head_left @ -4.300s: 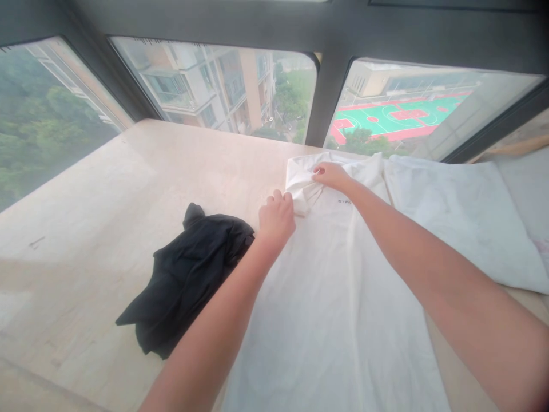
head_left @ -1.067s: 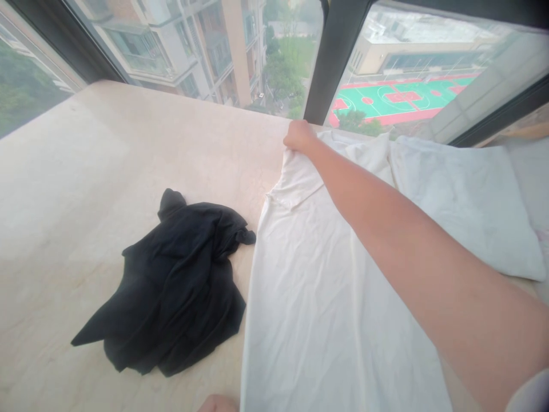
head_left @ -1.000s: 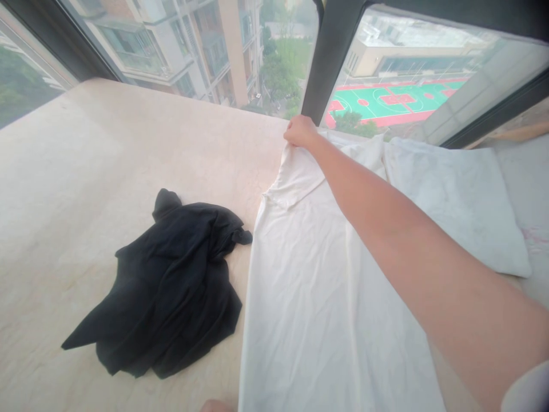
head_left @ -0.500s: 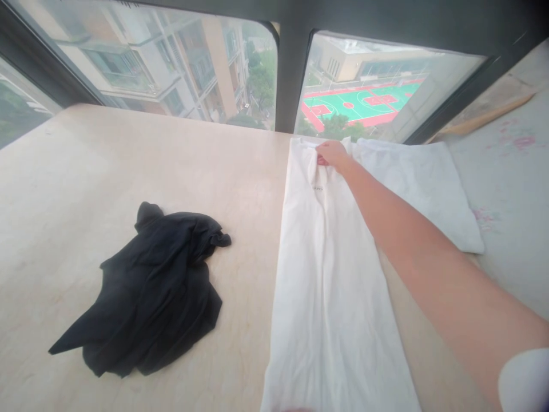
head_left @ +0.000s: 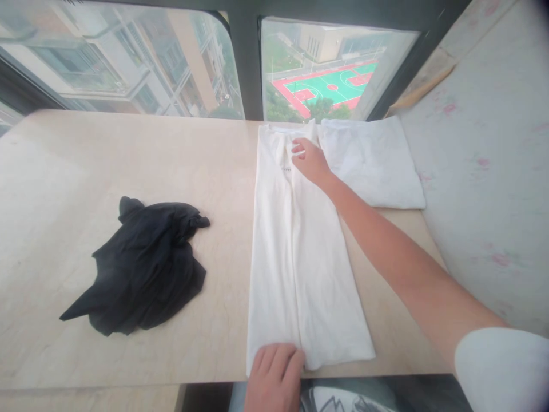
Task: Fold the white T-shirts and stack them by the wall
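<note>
A white shirt lies folded into a long narrow strip on the beige marble ledge, running from the window to the near edge. My right hand rests flat on its far end near the collar, fingers stretched out. My left hand lies on the shirt's near hem at the ledge's edge, its fingers flat and together. A crumpled black garment sits to the left of the white shirt, apart from both hands.
A second folded white cloth lies at the far right, touching the shirt's far end. Large windows run behind the ledge. A pale flowered surface borders the ledge on the right. The ledge's front edge is just under my left hand.
My right hand let go of the shirt's left shoulder after folding it over to the right, and now lies flat near the collar. My left hand has come onto the near hem.
</note>
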Tool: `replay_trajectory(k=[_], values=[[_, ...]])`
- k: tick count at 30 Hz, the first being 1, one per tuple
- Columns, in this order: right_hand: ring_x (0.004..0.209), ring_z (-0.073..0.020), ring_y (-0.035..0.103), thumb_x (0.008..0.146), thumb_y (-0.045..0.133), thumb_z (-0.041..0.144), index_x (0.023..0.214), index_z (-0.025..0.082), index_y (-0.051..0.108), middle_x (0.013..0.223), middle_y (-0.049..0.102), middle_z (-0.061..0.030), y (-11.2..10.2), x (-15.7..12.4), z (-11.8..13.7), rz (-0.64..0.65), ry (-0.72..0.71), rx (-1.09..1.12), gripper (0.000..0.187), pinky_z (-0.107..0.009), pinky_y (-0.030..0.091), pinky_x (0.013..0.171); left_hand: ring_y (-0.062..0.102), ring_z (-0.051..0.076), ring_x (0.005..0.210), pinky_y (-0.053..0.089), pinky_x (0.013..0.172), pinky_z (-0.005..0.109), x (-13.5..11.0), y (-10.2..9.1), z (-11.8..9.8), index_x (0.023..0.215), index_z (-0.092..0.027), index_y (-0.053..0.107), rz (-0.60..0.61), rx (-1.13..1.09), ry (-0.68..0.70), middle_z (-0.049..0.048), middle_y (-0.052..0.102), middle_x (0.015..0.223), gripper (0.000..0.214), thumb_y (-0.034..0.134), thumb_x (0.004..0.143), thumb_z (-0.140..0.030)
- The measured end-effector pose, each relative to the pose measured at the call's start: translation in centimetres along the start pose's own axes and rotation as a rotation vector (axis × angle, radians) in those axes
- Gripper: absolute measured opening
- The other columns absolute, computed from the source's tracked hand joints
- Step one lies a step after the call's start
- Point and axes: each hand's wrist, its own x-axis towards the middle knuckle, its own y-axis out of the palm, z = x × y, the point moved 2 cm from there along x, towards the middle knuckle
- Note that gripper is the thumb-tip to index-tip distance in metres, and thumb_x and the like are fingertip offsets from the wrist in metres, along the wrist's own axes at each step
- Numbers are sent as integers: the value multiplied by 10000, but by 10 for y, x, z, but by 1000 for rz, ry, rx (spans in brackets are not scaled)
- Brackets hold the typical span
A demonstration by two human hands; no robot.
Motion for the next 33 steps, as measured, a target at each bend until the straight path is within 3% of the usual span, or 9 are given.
replay_trajectory(k=[3,6,9,11,14,17,22,29,33], values=[[920,-163,658,813,487,225,1176,198,635,1110,702,-63,-29,-103,-6,39,14,51,393,-305,534,872,621,199,884,512,786,335,2,-10,3,1096,-208,614,30,3,26,64,677,998,282,481,893,-65],[879,-175,681,820,491,261,1069,264,684,1065,720,-49,-47,-197,-34,15,120,23,315,-343,561,875,616,201,877,508,780,341,7,-19,2,1048,-214,614,66,4,8,53,666,973,231,486,904,-87],[864,-197,696,827,504,311,1015,286,698,1024,726,-56,-56,-256,-66,3,212,27,271,-376,582,840,614,206,847,505,752,348,12,-24,-2,968,-215,614,138,31,-21,43,653,928,152,502,915,-126],[852,-206,702,829,517,342,985,297,704,1003,729,-56,-61,-272,-79,24,254,38,248,-390,589,817,617,211,833,506,733,352,16,-24,-5,969,-214,613,169,49,-60,44,650,920,108,518,928,-183],[861,-211,700,840,518,359,983,300,711,1001,732,-57,-69,-260,-81,27,254,39,247,-401,582,828,634,216,863,515,750,355,23,-22,-11,1134,-210,585,147,34,-116,50,666,950,201,514,952,-257],[881,-209,692,865,508,361,1009,280,718,1025,731,-62,-74,-216,-69,25,185,-2,268,-390,563,851,636,209,879,511,756,339,33,-14,-17,1237,-194,539,124,17,-177,56,667,958,287,488,961,-250],[958,-215,671,888,477,270,1107,226,711,1079,717,-91,-47,-148,-54,97,88,-194,323,-373,521,912,591,227,891,475,760,362,43,6,-17,1196,-225,558,90,63,-208,65,618,1030,316,489,896,-156],[1406,-291,385,906,501,311,1308,219,626,1498,459,-100,16,-168,-30,70,-221,-425,430,-491,308,1171,552,214,867,448,771,356,33,16,0,1200,-222,561,33,100,-156,72,598,1019,348,467,878,-133],[1493,-318,221,955,438,470,1453,195,490,1607,277,-109,35,-157,-7,121,-240,-413,571,-534,235,1191,549,212,851,447,751,350,31,9,-2,1230,-230,557,66,93,-127,65,604,1021,381,501,863,-144]])
